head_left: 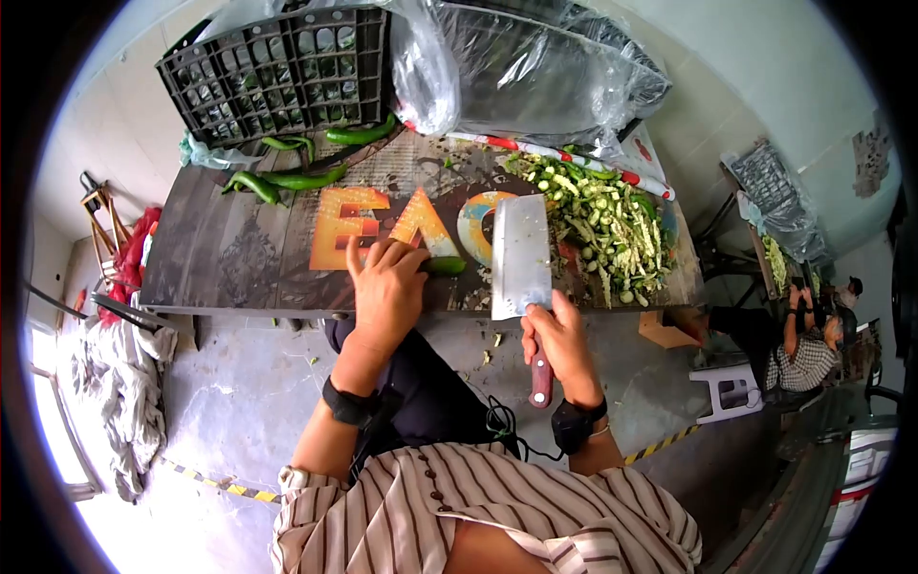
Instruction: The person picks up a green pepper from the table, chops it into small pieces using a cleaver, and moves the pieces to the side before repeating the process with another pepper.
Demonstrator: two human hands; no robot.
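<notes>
Right now, in the head view, you are holding the cleaver [521,249] by its wooden handle [541,381], and your right hand [566,352] is wrapping around it close to the blade. Your left hand [387,290] is curling over one green pepper [446,265], and its fingers seem to be pressing it onto the table [191,251]. That pepper is lying just to the left of the cleaver, and its free end is pointing at the blade. A big heap of cut pepper [617,234] is sitting to the right of the cleaver. Some whole peppers [304,179] are lying well to its left, and a black crate [277,77] is standing farther back on that side.

You seem to be steadying this pepper for chopping, as the blade is not touching it. The next move is probably calling for tucked fingertips and a straight blade over the free end.

Big orange letters [349,230], E and A, are showing to the left of the cleaver, and the blade is hiding part of a round letter [470,228]. No brand name is showing clearly.
</notes>
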